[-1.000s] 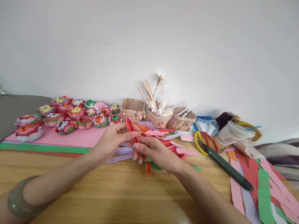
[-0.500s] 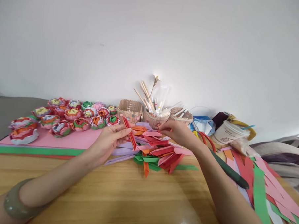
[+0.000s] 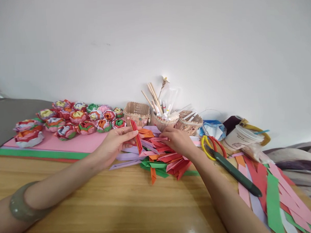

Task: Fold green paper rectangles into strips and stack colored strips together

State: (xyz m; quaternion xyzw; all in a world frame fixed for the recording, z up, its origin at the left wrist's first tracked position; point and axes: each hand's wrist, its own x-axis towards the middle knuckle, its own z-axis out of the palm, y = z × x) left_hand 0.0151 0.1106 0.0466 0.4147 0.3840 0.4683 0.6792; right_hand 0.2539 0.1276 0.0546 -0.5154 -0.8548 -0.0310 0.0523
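Folded red and orange paper pieces (image 3: 136, 137) are pinched upright in my left hand (image 3: 121, 138), at the left side of a loose pile. That pile of folded paper (image 3: 173, 160) is red, pink, orange, purple and green and lies on the wooden table (image 3: 110, 204). Over the back right of the pile is my right hand (image 3: 177, 139), its fingers bent down among the pieces; whatever its fingertips hold is hidden. Layered paper flowers (image 3: 86, 127) in many colours stand in rows on pink sheets (image 3: 69, 144) at the left.
Three decorated baskets (image 3: 137, 114) stand by the wall, one with sticks and markers. Scissors with red and yellow handles (image 3: 210, 146), a dark green long tool (image 3: 236, 173), a white tub (image 3: 242, 136) and coloured paper strips (image 3: 274, 200) lie at the right.
My right hand has moved left and slightly down onto the pile, uncovering the scissors' yellow handle. My left hand still holds the red and orange pieces. The view has shifted a little.
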